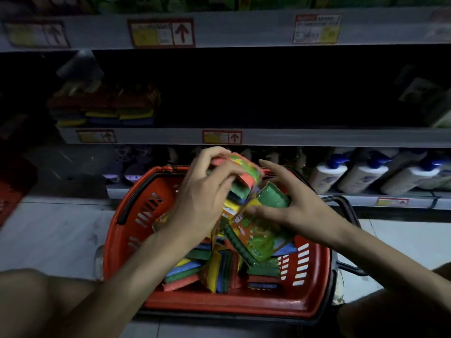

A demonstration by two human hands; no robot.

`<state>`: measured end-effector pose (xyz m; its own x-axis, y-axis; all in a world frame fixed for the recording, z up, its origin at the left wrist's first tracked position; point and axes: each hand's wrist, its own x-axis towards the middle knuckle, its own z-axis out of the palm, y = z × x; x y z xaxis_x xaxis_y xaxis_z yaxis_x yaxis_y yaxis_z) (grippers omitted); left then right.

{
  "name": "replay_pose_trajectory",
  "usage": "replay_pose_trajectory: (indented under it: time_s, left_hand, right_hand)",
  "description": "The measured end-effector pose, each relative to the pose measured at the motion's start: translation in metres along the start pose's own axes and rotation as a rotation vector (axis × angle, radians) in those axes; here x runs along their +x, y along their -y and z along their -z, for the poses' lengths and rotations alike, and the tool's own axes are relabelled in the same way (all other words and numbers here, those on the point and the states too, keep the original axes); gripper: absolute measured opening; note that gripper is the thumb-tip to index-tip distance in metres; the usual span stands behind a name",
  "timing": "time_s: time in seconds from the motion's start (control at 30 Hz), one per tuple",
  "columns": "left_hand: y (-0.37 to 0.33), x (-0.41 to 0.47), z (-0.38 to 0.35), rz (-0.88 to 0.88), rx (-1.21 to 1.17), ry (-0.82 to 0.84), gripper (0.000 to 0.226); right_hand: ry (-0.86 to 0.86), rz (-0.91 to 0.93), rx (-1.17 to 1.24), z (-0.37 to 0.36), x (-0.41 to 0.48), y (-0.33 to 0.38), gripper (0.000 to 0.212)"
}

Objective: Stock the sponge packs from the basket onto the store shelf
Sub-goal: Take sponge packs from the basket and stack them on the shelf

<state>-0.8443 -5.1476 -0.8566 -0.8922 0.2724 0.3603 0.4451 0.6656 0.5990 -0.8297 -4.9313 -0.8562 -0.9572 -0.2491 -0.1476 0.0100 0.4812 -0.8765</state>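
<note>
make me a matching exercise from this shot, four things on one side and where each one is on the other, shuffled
Things:
1. basket
2. lotion bottles
3. stacked sponge packs
4. raised sponge pack

Places:
A. left end of the middle shelf
B. in the left hand
C. on the floor before the shelves
D. bottom shelf, right side

Pairs: 1-C, 2-D, 3-A, 4-B
</note>
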Motion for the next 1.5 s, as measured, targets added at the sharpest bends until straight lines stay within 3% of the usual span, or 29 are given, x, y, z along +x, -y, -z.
replay_pose_trajectory:
  time_s: [0.17,0.3,0.4,0.5,0.67,0.83,0.9,1.0,1.07,1.17,1.3,1.37,1.5]
  left_hand:
    - [0.000,-0.006,-0.006,0.004,-0.067,0.085,0.018]
    - [-0.004,-0.006,-0.002,0.150,-0.243,0.042,0.016]
    - [0.000,-0.001,0.001,0.331,-0.503,-0.073,0.038]
    - [0.006,0.006,0.005,0.499,-0.670,-0.075,0.058]
    - [0.009,0.010,0.004,0.462,-0.687,0.002,0.041]
    - [0.006,0.011,0.010,0.499,-0.674,0.063,0.049]
    - [0.006,0.014,0.015,0.505,-0.777,0.079,0.050]
    - [0.009,0.020,0.022,0.582,-0.883,-0.008,0.048]
    - [0.015,0.023,0.026,0.653,-0.937,-0.120,0.046]
    - [0.025,0.025,0.034,0.724,-1.015,-0.267,0.044]
    - [0.035,0.021,0.043,0.771,-1.089,-0.372,0.049]
    - [0.039,0.019,0.047,0.795,-1.074,-0.420,0.045]
    - [0.046,0.021,0.051,0.832,-1.149,-0.509,0.037]
  right_hand:
    - [0.089,-0.034,0.102,-0.012,-0.001,-0.004,0.101]
    - [0.075,-0.006,0.149,-0.021,-0.008,-0.008,0.116]
    - [0.069,0.038,0.114,-0.024,-0.015,-0.009,0.118]
    - [0.020,0.146,-0.043,-0.024,-0.017,-0.009,0.117]
    - [0.018,0.216,-0.231,-0.026,-0.016,-0.011,0.114]
    - [-0.049,0.248,-0.256,-0.025,-0.012,-0.012,0.112]
    - [-0.055,0.266,-0.264,-0.018,-0.006,-0.009,0.111]
    - [-0.045,0.264,-0.288,-0.009,0.004,-0.004,0.114]
    - [-0.072,0.285,-0.363,-0.007,0.011,0.000,0.104]
    - [-0.052,0.307,-0.431,-0.012,0.022,0.007,0.074]
    - [-0.068,0.269,-0.386,-0.026,0.032,0.011,0.041]
    - [-0.106,0.255,-0.364,-0.034,0.038,0.017,0.037]
    - [-0.167,0.229,-0.289,-0.046,0.049,0.034,0.047]
